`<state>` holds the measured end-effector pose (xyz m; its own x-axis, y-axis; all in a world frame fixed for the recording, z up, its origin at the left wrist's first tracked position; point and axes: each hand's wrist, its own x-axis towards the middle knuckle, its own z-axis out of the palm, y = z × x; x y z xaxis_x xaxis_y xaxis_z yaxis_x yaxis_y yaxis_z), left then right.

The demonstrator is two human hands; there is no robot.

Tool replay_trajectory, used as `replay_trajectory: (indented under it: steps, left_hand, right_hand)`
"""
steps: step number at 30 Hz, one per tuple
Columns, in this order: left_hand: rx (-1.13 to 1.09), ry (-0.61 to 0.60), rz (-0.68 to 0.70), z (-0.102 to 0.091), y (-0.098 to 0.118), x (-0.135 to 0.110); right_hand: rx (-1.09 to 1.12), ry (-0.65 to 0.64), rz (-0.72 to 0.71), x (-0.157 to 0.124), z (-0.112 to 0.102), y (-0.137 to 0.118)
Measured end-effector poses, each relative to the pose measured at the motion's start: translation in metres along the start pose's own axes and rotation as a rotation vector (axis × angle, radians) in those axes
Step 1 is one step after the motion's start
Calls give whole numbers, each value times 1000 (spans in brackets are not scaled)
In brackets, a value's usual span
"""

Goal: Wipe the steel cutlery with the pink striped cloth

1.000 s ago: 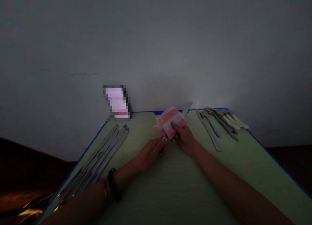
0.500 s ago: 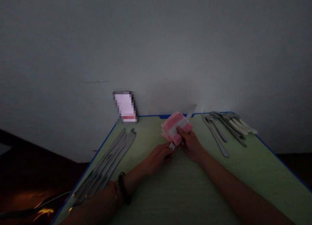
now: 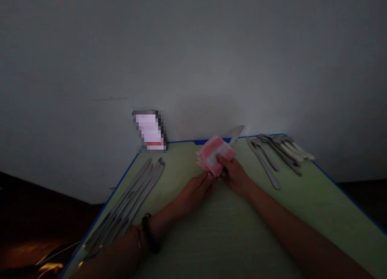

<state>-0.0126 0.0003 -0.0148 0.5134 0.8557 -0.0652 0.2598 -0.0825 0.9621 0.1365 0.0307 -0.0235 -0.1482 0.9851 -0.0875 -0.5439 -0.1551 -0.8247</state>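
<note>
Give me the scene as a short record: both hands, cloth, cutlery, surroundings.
cloth: pink-and-white striped, folded around a knife, blade showing beyond it
right hand: gripping the cloth, thumb on top
left hand: fingertips closed on what looks like the knife's handle end
left cutlery: long metal pieces, side by side
right cutlery: loose group, some handles white
phone: propped at the wall, screen pixelated
tabletop: green, blue-edged

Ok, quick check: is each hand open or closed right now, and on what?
Left hand: closed, seemingly on the near end of the knife.
Right hand: closed on the pink-and-white cloth, blade jutting beyond it.
</note>
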Motion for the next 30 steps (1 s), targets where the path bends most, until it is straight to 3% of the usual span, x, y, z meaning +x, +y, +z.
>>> replay_trajectory:
  steps: [6,10,18,24,30]
  left_hand:
    - [390,136,76,0,6,-1]
    - [539,174,41,0,8,-4]
    - [441,128,53,0,6,-2]
    - [337,159,39,-1,6,-3]
    - [309,194,-1,-2,10,-2]
  right_hand:
    - [-152,33,-69,7,-2,8]
    - [-225,47,-63,11,-5,11]
    - [-56,3,70,11,-2,1]
    - [2,-63,2,11,-2,6]
    - [-134,-121,-69,12,-5,8]
